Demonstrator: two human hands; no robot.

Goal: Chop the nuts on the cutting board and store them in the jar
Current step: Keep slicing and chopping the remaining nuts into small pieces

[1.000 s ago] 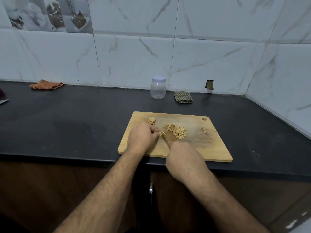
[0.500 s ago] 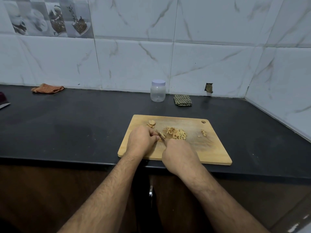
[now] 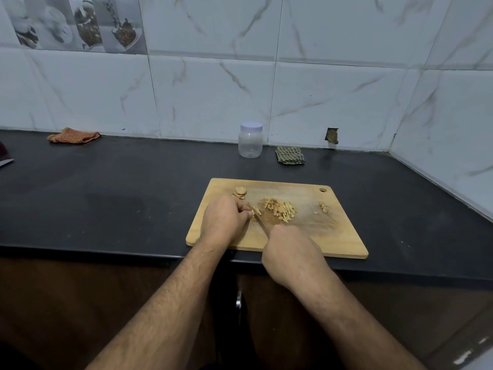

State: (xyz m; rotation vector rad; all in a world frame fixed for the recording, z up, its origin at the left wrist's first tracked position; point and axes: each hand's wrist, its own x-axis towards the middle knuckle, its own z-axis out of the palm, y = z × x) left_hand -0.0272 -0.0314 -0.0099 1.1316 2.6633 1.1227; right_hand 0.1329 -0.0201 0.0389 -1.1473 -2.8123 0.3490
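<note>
resting on the cutting board [image 3: 333, 236], a nut piece [image 3: 253, 211] is pinched by the left hand [image 3: 224, 222]. the knife [image 3: 258, 218] is gripped by the right hand [image 3: 290, 255], blade just beside those fingertips. chopped nuts [image 3: 280, 210] are heaped right of the blade; the lidded jar [image 3: 250, 141] stands well apart.

black countertop [image 3: 112, 198] | cutting board [image 3: 330, 236] | lidded jar [image 3: 250, 141] | orange cloth [image 3: 73, 135] | checked cloth [image 3: 290, 155]
</note>
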